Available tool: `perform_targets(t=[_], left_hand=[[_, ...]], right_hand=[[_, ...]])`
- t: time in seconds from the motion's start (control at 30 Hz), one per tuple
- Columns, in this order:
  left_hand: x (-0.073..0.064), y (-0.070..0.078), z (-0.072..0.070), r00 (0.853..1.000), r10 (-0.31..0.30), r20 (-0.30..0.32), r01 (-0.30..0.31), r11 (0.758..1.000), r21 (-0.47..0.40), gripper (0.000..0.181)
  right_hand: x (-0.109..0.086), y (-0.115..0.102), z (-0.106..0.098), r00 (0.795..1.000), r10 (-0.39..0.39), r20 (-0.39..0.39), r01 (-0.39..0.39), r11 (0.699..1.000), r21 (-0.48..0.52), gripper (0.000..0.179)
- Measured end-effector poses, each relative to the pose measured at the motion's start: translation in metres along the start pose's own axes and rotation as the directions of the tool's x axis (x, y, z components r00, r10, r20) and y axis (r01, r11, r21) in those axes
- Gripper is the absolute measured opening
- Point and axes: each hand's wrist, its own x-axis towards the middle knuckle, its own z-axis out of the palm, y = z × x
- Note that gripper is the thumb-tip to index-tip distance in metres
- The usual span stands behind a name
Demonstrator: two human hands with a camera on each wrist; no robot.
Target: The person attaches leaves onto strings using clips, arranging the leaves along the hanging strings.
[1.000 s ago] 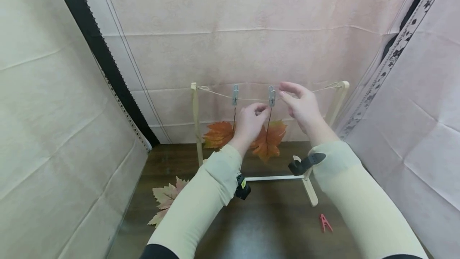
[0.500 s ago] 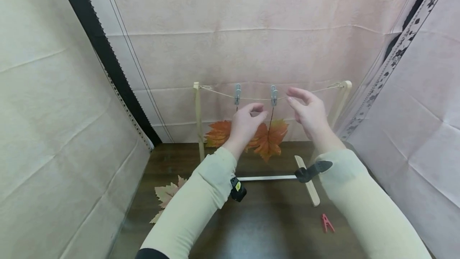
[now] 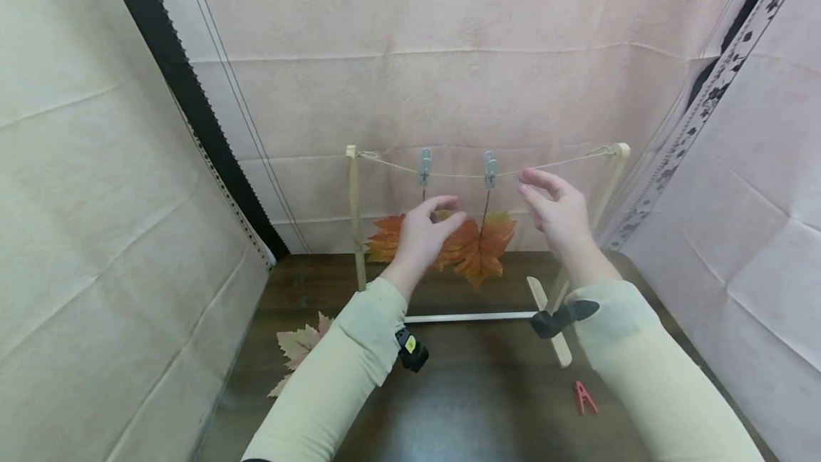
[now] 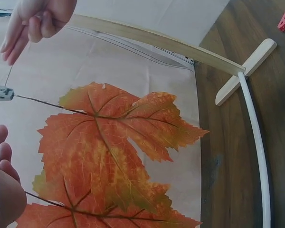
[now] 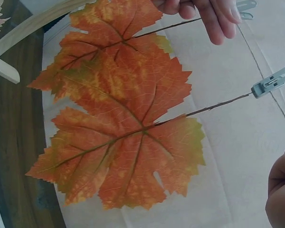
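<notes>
Two orange maple leaves hang by their stems from a string (image 3: 571, 160), each held by a grey-blue clothespin. The right leaf (image 3: 482, 248) hangs from the right clothespin (image 3: 490, 170); the other leaf (image 3: 385, 237), under the left clothespin (image 3: 425, 167), is partly hidden by my left hand (image 3: 423, 234). That hand is in front of the leaves, thumb and fingers apart, holding nothing. My right hand (image 3: 556, 209) is just right of the right clothespin, fingertips right at the string, thumb and forefinger spread. In the right wrist view the clothespin (image 5: 271, 81) grips the stem at the string.
A pale wooden frame holds the string between its left post (image 3: 355, 219) and right post (image 3: 612, 180), with a white bar (image 3: 471, 317) low across it. A paler leaf (image 3: 296, 346) lies on the dark table, partly behind my left sleeve. A red clothespin (image 3: 584, 398) lies front right.
My left hand has drawn back left and down from the right leaf's stem, its fingers parting. The right hand has shifted slightly right and down, away from the clothespin. Both leaves still hang.
</notes>
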Motion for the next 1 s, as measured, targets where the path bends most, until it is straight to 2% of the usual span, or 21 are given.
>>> perform_targets(t=[0.3,0.53,0.8,1.0], left_hand=[[-0.006,-0.010,-0.009,1.000,-0.013,-0.001,0.013,0.999,0.043,0.035],[-0.015,-0.031,-0.016,0.999,0.000,-0.032,0.004,0.995,0.099,0.034],[-0.022,-0.046,-0.020,1.000,-0.030,-0.006,0.031,0.995,0.095,0.034],[-0.024,-0.054,-0.026,0.999,-0.036,0.025,0.033,0.994,0.107,0.034]], right_hand=[[-0.006,0.011,0.003,1.000,0.023,0.005,-0.023,1.000,-0.010,0.045],[-0.011,0.026,0.008,1.000,0.028,0.009,-0.028,1.000,-0.011,0.040],[-0.016,0.046,0.011,0.997,0.077,0.004,-0.077,0.997,0.006,0.040],[-0.019,0.054,0.009,0.995,0.096,0.009,-0.095,0.994,-0.052,0.042]])
